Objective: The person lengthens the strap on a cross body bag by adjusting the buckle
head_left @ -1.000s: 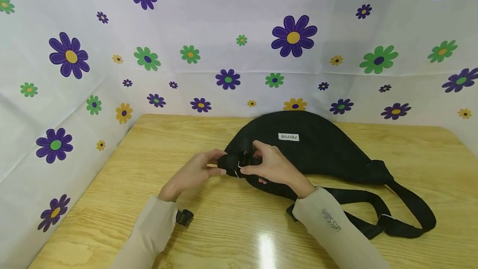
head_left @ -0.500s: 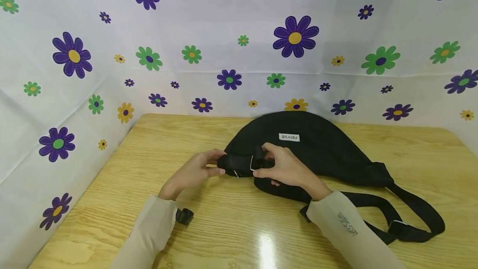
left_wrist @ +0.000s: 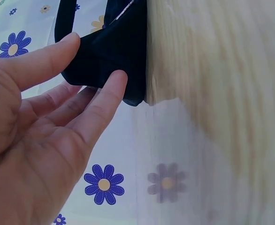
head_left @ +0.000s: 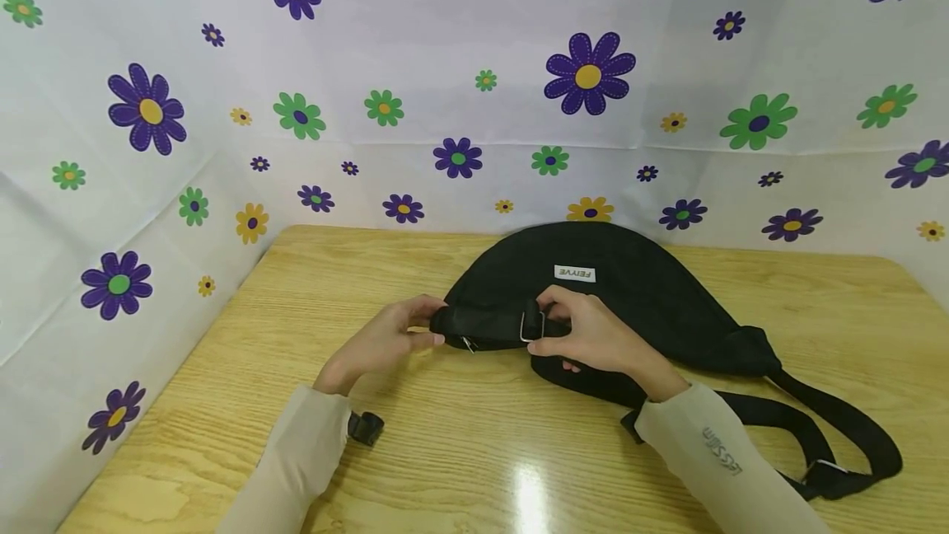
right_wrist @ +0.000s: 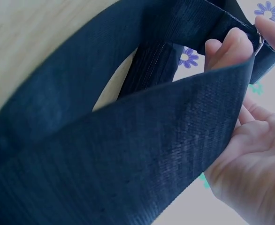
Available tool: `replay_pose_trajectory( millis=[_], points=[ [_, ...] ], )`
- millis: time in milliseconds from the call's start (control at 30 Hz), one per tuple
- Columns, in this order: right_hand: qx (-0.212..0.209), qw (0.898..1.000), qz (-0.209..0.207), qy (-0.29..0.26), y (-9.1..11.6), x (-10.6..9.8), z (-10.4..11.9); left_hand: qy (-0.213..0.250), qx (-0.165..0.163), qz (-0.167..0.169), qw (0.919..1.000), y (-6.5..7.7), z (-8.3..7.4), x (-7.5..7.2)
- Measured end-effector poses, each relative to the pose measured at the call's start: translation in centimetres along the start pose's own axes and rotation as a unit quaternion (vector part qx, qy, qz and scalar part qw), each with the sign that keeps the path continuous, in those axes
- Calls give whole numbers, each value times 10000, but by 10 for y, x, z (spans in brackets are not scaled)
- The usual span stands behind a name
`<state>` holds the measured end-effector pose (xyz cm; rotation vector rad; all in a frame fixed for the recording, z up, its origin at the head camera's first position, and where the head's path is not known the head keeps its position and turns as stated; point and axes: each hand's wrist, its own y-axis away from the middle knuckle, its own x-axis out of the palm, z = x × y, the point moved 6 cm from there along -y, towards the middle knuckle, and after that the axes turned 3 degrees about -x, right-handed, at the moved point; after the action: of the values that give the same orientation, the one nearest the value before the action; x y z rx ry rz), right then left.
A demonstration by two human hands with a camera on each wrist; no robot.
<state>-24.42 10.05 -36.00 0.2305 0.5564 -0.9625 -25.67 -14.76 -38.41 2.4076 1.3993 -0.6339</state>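
Note:
A black waist bag (head_left: 630, 295) with a small white label lies flat at the back of the table. My left hand (head_left: 385, 340) pinches the bag's left end between thumb and fingers; the left wrist view shows the black fabric corner (left_wrist: 111, 61) between them. From that end a black strap (head_left: 485, 324) runs right, stretched along the bag's lower edge. My right hand (head_left: 593, 336) pinches the strap at a metal slider buckle (head_left: 524, 326), thumb below and fingers above. In the right wrist view a wide loop of strap (right_wrist: 175, 136) passes in front of the fingers.
The strap's far loop (head_left: 882, 443) curves over the table at right, with a second metal slider (head_left: 826, 468). A small black buckle (head_left: 366, 428) lies beside the left sleeve. Behind the wooden table (head_left: 445, 460) hangs a flower-printed cloth (head_left: 415, 48).
My right hand has slid the metal slider to the right along the strap, away from my left hand, which stays at the bag's end. The strap loop at right has shifted right too.

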Motion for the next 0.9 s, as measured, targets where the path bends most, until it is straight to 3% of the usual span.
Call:
replay_pose_trajectory(
  millis=[900],
  points=[
    [68,9997,23,222,17,-14,-10,-94,-19,64,9999,3,-1,0]
  ],
)
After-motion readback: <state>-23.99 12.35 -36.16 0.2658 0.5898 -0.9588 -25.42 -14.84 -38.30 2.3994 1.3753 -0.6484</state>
